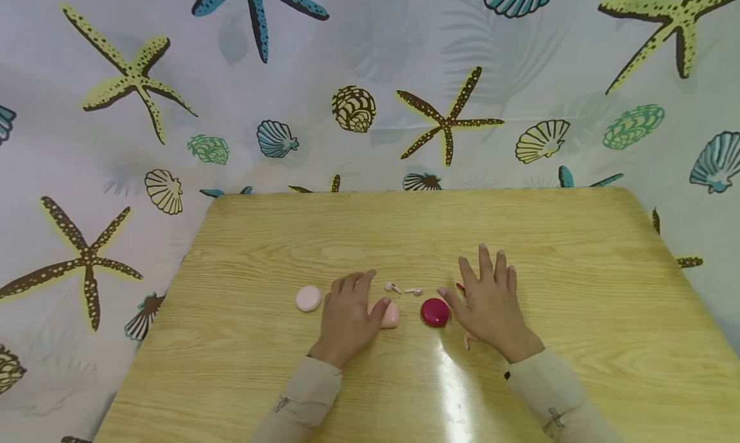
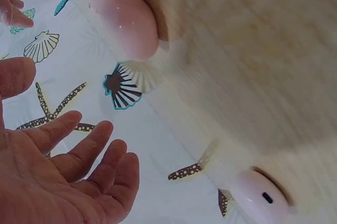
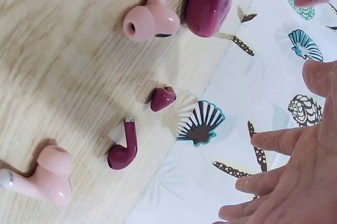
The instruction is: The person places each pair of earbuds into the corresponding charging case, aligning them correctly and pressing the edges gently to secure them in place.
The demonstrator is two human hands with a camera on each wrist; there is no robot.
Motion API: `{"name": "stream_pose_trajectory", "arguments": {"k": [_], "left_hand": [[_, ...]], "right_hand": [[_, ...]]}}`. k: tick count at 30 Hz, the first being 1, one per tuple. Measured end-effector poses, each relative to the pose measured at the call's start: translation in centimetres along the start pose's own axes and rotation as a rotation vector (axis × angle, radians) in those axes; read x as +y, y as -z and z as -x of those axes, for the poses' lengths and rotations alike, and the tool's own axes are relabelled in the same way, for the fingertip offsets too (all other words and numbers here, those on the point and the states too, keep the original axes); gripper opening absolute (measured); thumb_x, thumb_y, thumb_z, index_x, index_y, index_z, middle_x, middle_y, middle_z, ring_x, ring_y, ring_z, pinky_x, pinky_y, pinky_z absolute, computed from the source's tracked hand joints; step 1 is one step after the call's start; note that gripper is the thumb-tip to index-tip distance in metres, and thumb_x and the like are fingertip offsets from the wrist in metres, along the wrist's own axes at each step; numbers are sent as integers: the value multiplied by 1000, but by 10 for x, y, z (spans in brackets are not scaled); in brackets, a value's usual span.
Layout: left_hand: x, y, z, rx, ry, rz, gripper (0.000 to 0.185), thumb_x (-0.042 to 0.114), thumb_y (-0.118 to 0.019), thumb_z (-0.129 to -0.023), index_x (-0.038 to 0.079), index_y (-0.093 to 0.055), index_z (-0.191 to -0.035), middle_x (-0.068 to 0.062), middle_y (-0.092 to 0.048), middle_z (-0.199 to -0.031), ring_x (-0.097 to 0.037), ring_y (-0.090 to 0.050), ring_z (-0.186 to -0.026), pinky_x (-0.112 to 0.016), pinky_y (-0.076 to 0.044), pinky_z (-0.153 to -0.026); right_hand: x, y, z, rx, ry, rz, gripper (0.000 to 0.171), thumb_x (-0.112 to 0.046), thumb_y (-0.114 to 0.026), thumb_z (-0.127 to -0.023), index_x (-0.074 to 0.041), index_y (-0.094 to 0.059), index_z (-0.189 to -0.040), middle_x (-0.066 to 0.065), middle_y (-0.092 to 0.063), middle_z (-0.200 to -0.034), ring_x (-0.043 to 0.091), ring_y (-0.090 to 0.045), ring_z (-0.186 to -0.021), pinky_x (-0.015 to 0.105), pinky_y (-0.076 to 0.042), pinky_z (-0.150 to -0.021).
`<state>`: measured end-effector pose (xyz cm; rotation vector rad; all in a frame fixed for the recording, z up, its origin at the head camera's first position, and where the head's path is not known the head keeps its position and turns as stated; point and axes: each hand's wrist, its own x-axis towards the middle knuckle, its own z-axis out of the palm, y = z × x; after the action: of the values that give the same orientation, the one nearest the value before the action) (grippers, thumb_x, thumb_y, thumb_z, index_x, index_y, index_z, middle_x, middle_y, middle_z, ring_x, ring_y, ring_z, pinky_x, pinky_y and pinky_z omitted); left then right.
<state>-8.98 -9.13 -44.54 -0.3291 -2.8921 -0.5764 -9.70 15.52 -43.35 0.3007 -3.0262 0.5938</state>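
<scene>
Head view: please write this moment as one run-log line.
left hand: open, touching glossy pink oval earbud case | right hand: open, beside glossy dark-red round earbud case | wooden table

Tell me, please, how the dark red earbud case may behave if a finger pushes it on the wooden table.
The dark red earbud case looks glossy and rounded, so it would probably slide easily on the smooth table, perhaps spinning. It seems small, so likely light. Its polished shell may feel slippery under the right hand.
</scene>
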Motion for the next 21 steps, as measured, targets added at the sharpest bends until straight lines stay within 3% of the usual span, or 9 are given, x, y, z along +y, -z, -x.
{"name": "stream_pose_trajectory", "arguments": {"k": [6, 14, 21], "left_hand": [[-8, -2, 11, -14, 22, 4, 49, 40, -62, -90, 10, -57, -128, -13, -64, -119, -34, -58, -108, -47, -49, -89], [-17, -8, 22, -82, 56, -17, 45, 38, -65, -88, 6, -63, -119, -14, -67, -102, -29, -62, -91, -39, -54, -72], [-20, -10, 24, -169, 108, -15, 50, 42, -63, -89, 5, -61, -122, -16, -65, -107, -30, -61, -96, -40, -54, -73]], "right_hand": [[1, 5, 0, 0, -3, -26, 72, -51, -48, -94, 2, -39, -141, 34, -13, -154, 61, -6, -140, 75, -10, -107], [2, 9, 1, 32, -5, -10, 69, -49, -52, -94, 3, -44, -138, 35, -18, -153, 61, -11, -139, 75, -14, -106], [5, 9, 4, 18, -25, -28, 70, -50, -50, -94, 3, -42, -139, 34, -14, -154, 61, -8, -139, 74, -12, -107]]}}
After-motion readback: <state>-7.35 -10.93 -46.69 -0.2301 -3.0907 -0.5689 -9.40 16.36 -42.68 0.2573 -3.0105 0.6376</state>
